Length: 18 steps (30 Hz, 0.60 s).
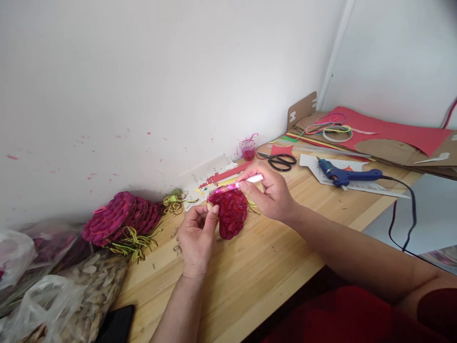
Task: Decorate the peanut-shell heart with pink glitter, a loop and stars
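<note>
My left hand (200,233) pinches the left edge of a flat, rounded craft piece (232,216) covered in glossy dark-red, scale-like bits. The piece is held up over the wooden table. In my right hand (266,190) is a slim paintbrush (252,180) with a white end and a pink-stained shaft, its fingers closed round it. The brush lies across the upper edge of the craft piece; whether its tip touches cannot be made out. Behind the hands, against the wall, stands a small clear cup (247,149) of pink liquid.
Left lie a stack of magenta craft pieces (119,216), yellow-green cords (134,244), a bag of dried pale bits (96,281) and a black phone (116,325). Right are black scissors (282,162), a corded blue glue gun (346,174), tape (337,134) and red sheets (389,128).
</note>
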Motion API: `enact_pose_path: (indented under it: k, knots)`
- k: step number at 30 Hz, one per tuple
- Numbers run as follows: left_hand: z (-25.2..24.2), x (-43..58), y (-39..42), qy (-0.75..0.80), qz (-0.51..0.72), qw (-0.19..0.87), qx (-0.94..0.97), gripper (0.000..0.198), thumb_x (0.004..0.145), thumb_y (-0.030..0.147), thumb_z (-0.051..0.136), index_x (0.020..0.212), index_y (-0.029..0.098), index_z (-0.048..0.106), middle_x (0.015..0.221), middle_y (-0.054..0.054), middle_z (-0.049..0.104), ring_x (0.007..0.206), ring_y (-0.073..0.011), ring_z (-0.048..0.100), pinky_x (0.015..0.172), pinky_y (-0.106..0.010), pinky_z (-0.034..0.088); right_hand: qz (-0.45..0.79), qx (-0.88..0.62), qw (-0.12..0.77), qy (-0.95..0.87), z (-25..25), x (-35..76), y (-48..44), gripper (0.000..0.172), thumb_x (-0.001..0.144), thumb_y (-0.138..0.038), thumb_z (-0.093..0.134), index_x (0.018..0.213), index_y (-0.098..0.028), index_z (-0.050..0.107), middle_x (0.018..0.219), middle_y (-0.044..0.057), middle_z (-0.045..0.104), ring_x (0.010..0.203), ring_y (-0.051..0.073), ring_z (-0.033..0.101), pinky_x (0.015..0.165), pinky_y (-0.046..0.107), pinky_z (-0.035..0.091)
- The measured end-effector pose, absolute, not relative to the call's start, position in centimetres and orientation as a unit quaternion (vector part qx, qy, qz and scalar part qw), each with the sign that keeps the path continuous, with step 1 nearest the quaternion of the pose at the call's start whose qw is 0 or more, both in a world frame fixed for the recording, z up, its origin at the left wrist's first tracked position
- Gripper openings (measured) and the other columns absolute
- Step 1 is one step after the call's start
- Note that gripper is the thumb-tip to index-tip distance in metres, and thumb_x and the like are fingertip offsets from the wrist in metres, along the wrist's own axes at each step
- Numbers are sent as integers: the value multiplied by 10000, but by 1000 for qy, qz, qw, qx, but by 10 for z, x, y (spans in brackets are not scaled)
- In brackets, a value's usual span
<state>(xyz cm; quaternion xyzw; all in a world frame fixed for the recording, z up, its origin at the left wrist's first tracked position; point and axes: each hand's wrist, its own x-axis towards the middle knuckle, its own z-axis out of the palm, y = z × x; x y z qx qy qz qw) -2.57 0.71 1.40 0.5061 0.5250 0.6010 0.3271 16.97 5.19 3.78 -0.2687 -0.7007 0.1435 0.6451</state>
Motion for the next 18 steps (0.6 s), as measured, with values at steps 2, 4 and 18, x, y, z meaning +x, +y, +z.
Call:
enact_pose_path:
  k: [2, 4, 18]
  knots:
    - [14, -26, 7, 529, 601, 325, 504, 301, 776, 431, 820, 808, 171, 672, 741, -18, 702, 622, -118, 599, 598, -219, 506, 143, -284, 647, -693, 38, 169, 52, 7, 959, -218, 667, 964, -214, 665, 903, 32, 696, 871, 195, 647, 837, 371, 498]
    - [13, -26, 7, 532, 599, 322, 504, 300, 772, 427, 826, 818, 170, 678, 749, -19, 703, 630, -119, 605, 603, -220, 507, 148, -290, 650, -686, 38, 169, 51, 13, 963, -228, 666, 972, -219, 664, 910, 32, 698, 864, 196, 647, 833, 373, 503]
    - [14, -25, 6, 529, 593, 313, 520, 298, 782, 427, 820, 801, 173, 665, 704, -9, 674, 587, -119, 577, 567, -221, 479, 147, -258, 619, -727, 42, 165, 42, 17, 969, -231, 651, 976, -222, 664, 908, 36, 722, 876, 199, 655, 825, 369, 511]
